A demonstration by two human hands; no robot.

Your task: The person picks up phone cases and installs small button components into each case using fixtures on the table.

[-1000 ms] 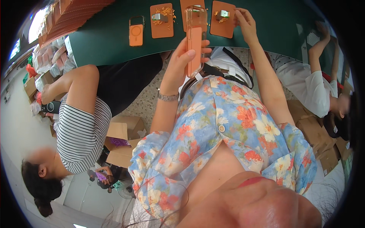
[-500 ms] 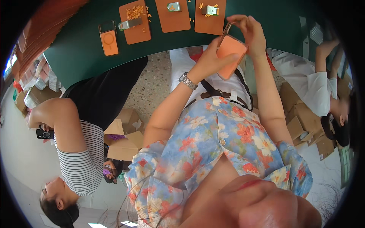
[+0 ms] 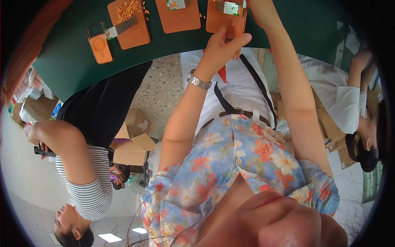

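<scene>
The green desk [image 3: 68, 61] is the biggest thing here, and its near edge bends in a curve in front of the person. Three brown mats lie in a row along that edge: the left mat [image 3: 142, 37], the middle mat [image 3: 181, 22] and the right mat [image 3: 213, 24].

The left hand [image 3: 222, 47] is by the desk's near edge, at the right mat. Its thumb and fingers are closed on a thin orange case [image 3: 241, 25], which shows side-on and seems to be a phone case. The case is in front of the right mat's right side. I cannot tell if they touch. The right hand [image 3: 263, 14] is just right of that mat, farther in from the near edge. Its fingertips are hidden, so I cannot tell if it grips anything.

I think the step in hand is holding the case with care over the near edge. The next move calls for a firm pinch, and for not knocking the small bits.

An orange phone case with a ring [image 3: 100, 48] lies left of the left mat, close to the near edge. A shiny metal piece [image 3: 125, 26] sticks out past the left mat's left side. Smallest are the yellow bits [image 3: 127, 11], in a messy pile on the left mat.
</scene>
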